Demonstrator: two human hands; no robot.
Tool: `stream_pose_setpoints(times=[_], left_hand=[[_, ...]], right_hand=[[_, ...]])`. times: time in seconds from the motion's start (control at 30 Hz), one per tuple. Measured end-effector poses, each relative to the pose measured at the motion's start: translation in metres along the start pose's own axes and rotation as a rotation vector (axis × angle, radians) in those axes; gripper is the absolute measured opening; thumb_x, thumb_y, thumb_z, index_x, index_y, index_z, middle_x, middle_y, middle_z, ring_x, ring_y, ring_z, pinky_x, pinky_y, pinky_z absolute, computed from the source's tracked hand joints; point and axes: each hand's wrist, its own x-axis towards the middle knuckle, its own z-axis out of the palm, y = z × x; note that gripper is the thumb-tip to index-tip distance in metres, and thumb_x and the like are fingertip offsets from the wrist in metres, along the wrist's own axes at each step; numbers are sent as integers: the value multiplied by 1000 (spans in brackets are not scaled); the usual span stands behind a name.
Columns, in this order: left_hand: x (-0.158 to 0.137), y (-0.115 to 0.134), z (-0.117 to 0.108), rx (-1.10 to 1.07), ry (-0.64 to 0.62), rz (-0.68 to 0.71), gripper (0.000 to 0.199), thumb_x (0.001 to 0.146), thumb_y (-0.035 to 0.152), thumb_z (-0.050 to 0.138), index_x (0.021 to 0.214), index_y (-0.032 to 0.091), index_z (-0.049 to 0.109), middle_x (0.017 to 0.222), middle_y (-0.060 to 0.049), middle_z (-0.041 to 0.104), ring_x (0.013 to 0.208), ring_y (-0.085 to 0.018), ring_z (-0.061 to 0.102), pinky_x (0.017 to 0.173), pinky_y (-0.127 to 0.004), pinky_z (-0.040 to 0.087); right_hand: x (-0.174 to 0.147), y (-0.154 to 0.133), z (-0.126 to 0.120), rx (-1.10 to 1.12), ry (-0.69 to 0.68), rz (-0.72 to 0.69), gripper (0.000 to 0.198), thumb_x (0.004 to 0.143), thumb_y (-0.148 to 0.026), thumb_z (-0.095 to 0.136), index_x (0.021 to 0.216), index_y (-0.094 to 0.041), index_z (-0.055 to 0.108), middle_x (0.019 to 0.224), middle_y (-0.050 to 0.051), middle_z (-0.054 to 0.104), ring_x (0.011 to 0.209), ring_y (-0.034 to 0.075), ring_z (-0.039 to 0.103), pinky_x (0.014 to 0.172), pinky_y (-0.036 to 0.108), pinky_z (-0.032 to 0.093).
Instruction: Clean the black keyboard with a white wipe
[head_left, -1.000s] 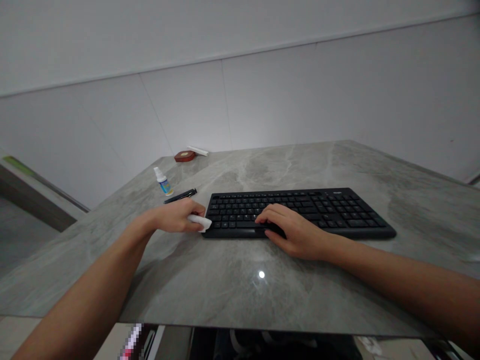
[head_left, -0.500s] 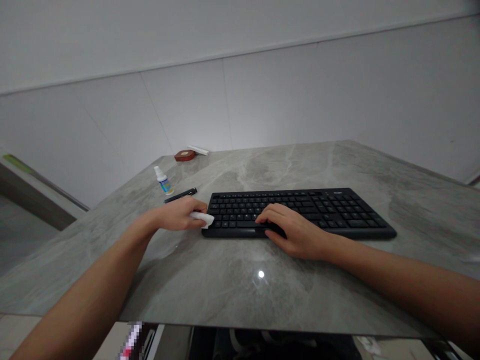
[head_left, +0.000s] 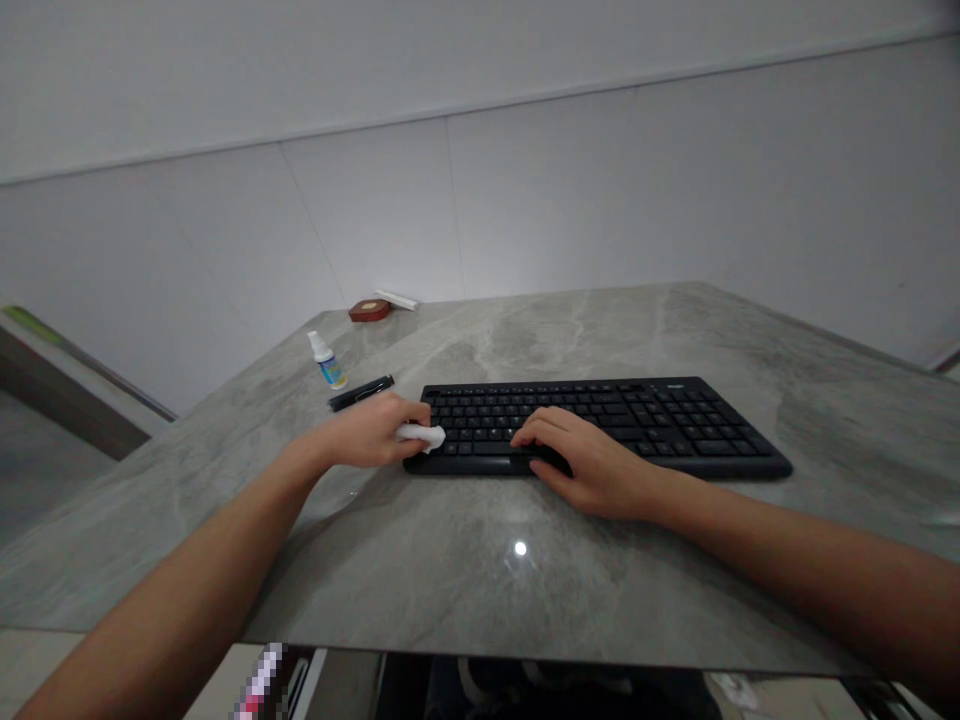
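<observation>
A black keyboard (head_left: pixel 705 425) with a number pad lies flat on the grey marbled table. My left hand (head_left: pixel 379 430) is closed around a crumpled white wipe (head_left: pixel 427 436), which pokes out between thumb and fingers over the keyboard's left end. Whether it is tissue or cloth I cannot tell. Across the lower middle of the keyboard rests my right hand (head_left: pixel 589 460), its fingers lying over the keys and its thumb apart at the near edge. Nothing is gripped in the right hand.
Behind my left hand are a black pen-like object (head_left: pixel 361 393) and a small white spray bottle (head_left: pixel 328 362) with a blue and yellow label. A reddish-brown case (head_left: pixel 370 311) and a white strip (head_left: pixel 396 299) lie near the wall (head_left: pixel 570 200). The table's front edge (head_left: pixel 555 664) is near my body.
My left hand has slid a little to the right with the wipe, further onto the keyboard's left keys. My right hand and the keyboard have stayed in place.
</observation>
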Motion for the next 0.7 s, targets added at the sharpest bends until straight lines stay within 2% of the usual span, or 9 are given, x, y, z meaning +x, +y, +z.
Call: stream_pose_setpoints(times=[0.2,0.43,0.7], left_hand=[[0,0,0,10,31,13,9,81,21,58,83,17,65,72,-1,65,65,-15,58,64,-25,40],[-2,3,-1,-70,-59,31,8,79,17,58,77,17,65,68,2,64,59,-12,56,58,-22,37],[0,5,0,-51,7,61,10,78,15,57,79,16,67,69,1,64,60,-12,56,60,-22,38]], right_hand=[[0,1,1,11,0,-2,26,85,-7,52,108,-18,58,106,10,61,101,23,56,91,43,49],[1,0,1,12,2,3,28,84,-6,52,109,-18,57,106,10,61,101,23,56,91,43,49],[1,1,2,6,1,6,27,84,-6,53,109,-18,58,106,10,61,101,23,57,90,42,49]])
